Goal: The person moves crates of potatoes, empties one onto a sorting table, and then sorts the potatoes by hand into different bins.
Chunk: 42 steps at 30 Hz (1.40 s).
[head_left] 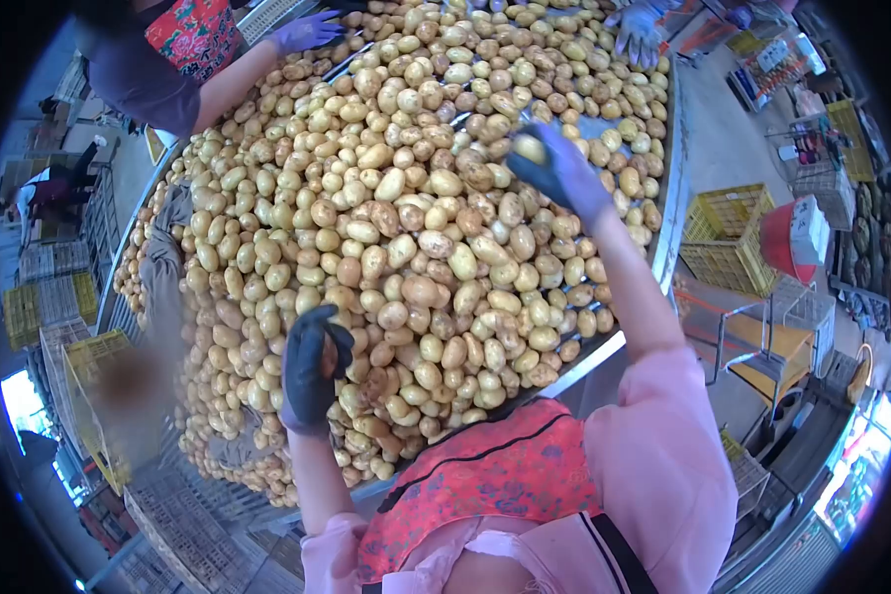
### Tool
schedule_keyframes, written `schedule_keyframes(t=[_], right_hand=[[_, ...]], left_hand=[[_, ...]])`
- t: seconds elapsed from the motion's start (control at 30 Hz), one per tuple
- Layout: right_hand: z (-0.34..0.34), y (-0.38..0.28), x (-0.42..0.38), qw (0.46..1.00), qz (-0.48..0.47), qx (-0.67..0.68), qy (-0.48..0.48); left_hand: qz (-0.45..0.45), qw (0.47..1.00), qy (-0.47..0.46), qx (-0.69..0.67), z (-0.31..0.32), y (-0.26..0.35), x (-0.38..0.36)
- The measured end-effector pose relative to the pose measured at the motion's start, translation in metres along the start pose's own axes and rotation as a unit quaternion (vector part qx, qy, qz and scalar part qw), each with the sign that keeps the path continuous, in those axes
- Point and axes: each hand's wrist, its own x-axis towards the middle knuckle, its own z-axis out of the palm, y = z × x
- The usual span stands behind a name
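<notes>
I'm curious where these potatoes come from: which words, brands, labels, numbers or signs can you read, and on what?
None can be read.
Potatoes: no readable marking.
Co-worker's red patterned apron, upper left: dark marks, possibly lettering, too blurred.
White panel, upper right: any print is too small.
Person's own apron: floral pattern, no legible text.

Below the left grip (313, 368) and the right grip (554, 168) I have a metal-edged bench (589, 362), heaped with pale, brown-marked potatoes (436, 245). They crowd around the left grip and spread well beyond the right. A grey cloth (161, 267) lies among them, left of the left grip, and I make out bluish-grey bench surface just right of the right grip
</notes>
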Motion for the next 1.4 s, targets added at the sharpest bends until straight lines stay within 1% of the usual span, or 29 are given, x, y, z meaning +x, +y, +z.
schedule_keyframes(t=[0.1,0.17,0.23,0.27,0.3,0.33,0.37,0.4,0.43,0.47,0.5,0.53,0.57,0.6,0.67,0.7,0.77,0.8,0.83,0.87,0.9,0.97,1.0,1.07,1.1,1.23,1.3,1.37,1.4], right_hand=[[-0.039,-0.001,-0.136,0.964,0.15,0.204,0.076],[-0.054,0.001,-0.231,0.881,0.33,0.322,0.105],[-0.061,0.01,-0.313,0.832,0.461,0.292,0.103],[-0.047,0.027,-0.356,0.829,0.462,0.295,0.112],[-0.025,0.052,-0.399,0.905,0.391,-0.005,0.168],[-0.013,0.063,-0.426,0.886,0.284,-0.306,0.203],[-0.016,0.024,-0.417,0.879,0.285,-0.338,0.177],[-0.012,-0.007,-0.41,0.918,0.342,-0.109,0.167],[0.015,-0.008,-0.413,0.901,0.322,0.213,0.197],[0.039,-0.005,-0.419,0.79,0.265,0.514,0.206],[0.043,-0.017,-0.427,0.787,0.263,0.517,0.211],[0.044,-0.036,-0.439,0.75,0.27,0.563,0.22],[0.054,-0.03,-0.458,0.758,0.265,0.545,0.239],[0.062,-0.026,-0.477,0.767,0.261,0.526,0.259],[0.054,-0.035,-0.546,0.537,0.375,0.689,0.311],[0.057,-0.029,-0.589,0.476,0.382,0.74,0.282],[0.084,-0.01,-0.697,0.43,0.517,0.673,0.308],[0.099,0.001,-0.747,0.408,0.574,0.644,0.3],[0.079,-0.012,-0.747,0.399,0.824,0.362,0.177],[0.055,-0.028,-0.71,0.539,0.824,0.165,0.06],[0.031,-0.046,-0.671,0.594,0.797,-0.084,-0.065],[0.037,0.004,-0.633,0.676,0.691,-0.159,0.202],[0.032,0.012,-0.581,0.784,0.489,-0.322,0.205],[0.004,0.013,-0.449,0.86,0.274,-0.387,0.191],[0.005,0.011,-0.39,0.87,0.22,-0.392,0.202],[0.046,0.035,-0.222,0.912,0.191,-0.354,0.074],[0.064,0.036,-0.163,0.894,0.292,-0.338,0.044],[0.077,0.073,-0.128,0.909,0.216,-0.337,0.111],[0.079,0.095,-0.109,0.895,0.244,-0.366,0.082]], left_hand=[[-0.085,0.984,-0.074,-0.134,0.003,-0.032,-0.033],[-0.127,0.983,-0.101,-0.081,0.027,-0.034,-0.048],[-0.082,0.975,-0.207,0.002,0.06,-0.03,-0.054],[-0.09,0.963,-0.255,0.0,0.073,-0.038,-0.051],[-0.097,0.948,-0.302,-0.002,0.088,-0.047,-0.05],[-0.068,0.939,-0.332,0.054,0.112,-0.043,-0.057],[-0.038,0.926,-0.359,0.11,0.14,-0.038,-0.07],[0.035,0.913,-0.371,0.166,0.166,-0.042,-0.085],[0.107,0.892,-0.38,0.22,0.19,-0.048,-0.099],[0.155,0.855,-0.432,0.241,0.209,-0.07,-0.106],[0.201,0.813,-0.481,0.259,0.222,-0.094,-0.11],[0.277,0.775,-0.449,0.349,0.226,-0.106,-0.127],[0.351,0.724,-0.408,0.431,0.229,-0.103,-0.141],[0.332,0.695,-0.448,0.453,0.228,-0.098,-0.142],[0.313,0.702,-0.456,0.449,0.21,-0.099,-0.129],[0.297,0.712,-0.46,0.44,0.198,-0.098,-0.123],[0.25,0.74,-0.438,0.445,0.167,-0.086,-0.11],[0.249,0.711,-0.42,0.506,0.152,-0.083,-0.102],[0.243,0.68,-0.398,0.566,0.14,-0.08,-0.096],[0.251,0.676,-0.381,0.578,0.132,-0.078,-0.088],[0.256,0.672,-0.364,0.591,0.127,-0.077,-0.081],[0.289,0.644,-0.355,0.613,0.127,-0.072,-0.066],[0.284,0.648,-0.351,0.613,0.127,-0.071,-0.06],[0.317,0.612,-0.316,0.653,0.136,-0.065,-0.039],[0.322,0.613,-0.308,0.653,0.14,-0.058,-0.026],[0.317,0.603,-0.231,0.694,0.143,-0.032,0.028],[0.275,0.593,-0.188,0.733,0.137,-0.017,0.056],[0.262,0.594,-0.178,0.74,0.131,-0.012,0.09],[0.257,0.594,-0.181,0.741,0.134,-0.009,0.108]])
